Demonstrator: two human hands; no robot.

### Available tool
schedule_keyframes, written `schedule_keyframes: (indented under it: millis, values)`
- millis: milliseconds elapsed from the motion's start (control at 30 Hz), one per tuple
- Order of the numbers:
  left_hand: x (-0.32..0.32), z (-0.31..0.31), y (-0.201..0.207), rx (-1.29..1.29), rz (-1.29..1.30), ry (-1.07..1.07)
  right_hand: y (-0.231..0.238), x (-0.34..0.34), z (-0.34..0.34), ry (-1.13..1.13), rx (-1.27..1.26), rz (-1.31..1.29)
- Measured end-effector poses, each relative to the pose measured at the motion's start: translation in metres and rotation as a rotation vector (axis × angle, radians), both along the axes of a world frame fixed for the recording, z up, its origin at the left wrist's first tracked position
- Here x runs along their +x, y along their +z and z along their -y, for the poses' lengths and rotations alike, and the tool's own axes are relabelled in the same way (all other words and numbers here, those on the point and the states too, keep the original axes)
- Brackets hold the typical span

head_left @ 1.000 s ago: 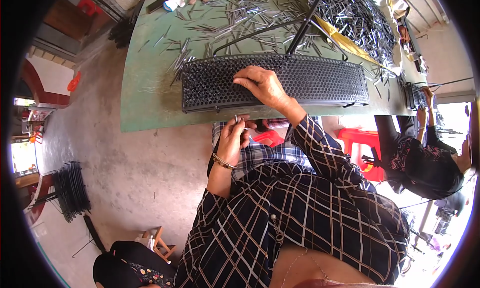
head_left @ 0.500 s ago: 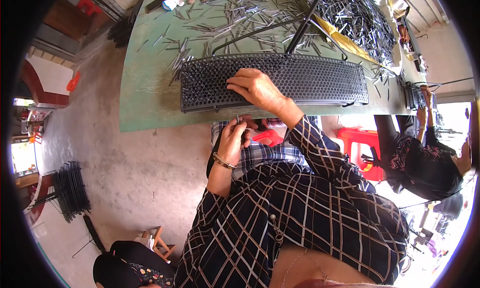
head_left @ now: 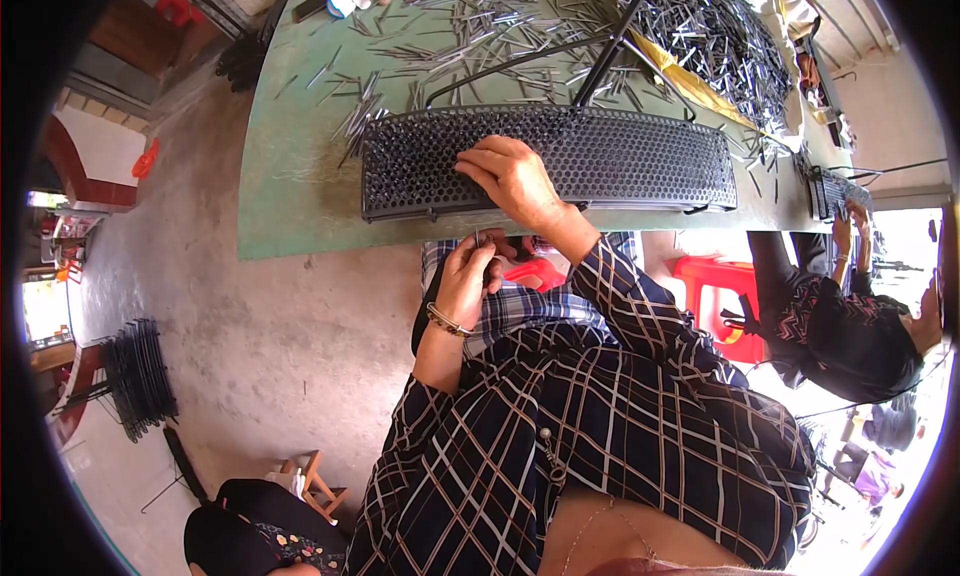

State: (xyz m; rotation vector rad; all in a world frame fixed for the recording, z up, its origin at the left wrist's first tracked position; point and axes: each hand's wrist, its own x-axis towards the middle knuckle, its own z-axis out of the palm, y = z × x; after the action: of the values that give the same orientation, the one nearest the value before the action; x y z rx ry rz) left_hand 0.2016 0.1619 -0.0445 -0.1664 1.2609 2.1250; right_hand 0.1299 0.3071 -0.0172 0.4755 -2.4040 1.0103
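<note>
A long black perforated metal panel (head_left: 640, 161), with rows of round holes and black rod legs, lies along the near edge of the green table. My right hand (head_left: 515, 184) rests over its left half, fingers bent together with the tips at the holes. Anything pinched there is hidden. Below the table edge, my left hand (head_left: 466, 281) is closed, thumb against fingers. A thin metal strip (head_left: 477, 238) pokes up from its fingertips, and dark bits show by the palm. Many holes at the panel's left end look filled with shiny dark pieces.
Loose thin metal strips (head_left: 490, 26) lie scattered over the green table (head_left: 300, 191). A sack heaped with strips (head_left: 715, 51) sits at the far right. To the right, another person (head_left: 850, 311) handles a similar black panel. A red stool (head_left: 715, 296) stands nearby.
My right hand has shifted very slightly along the panel, its forearm tilting a little. My left hand stays almost still. The other person's hands have moved a little at their panel.
</note>
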Motion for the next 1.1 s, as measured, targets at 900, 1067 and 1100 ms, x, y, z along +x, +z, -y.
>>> schedule_keyframes:
  millis: [900,1067,1100]
  values:
    - [0.000,0.007,0.011,0.091,-0.023,0.000,0.016,0.019,-0.005,0.004,-0.192,0.234]
    - [-0.007,0.004,0.017,0.216,-0.101,0.026,0.020,0.041,-0.016,0.251,-0.378,0.584]
    - [-0.007,0.006,0.018,0.207,-0.123,0.019,0.022,0.043,-0.015,0.255,-0.382,0.581]
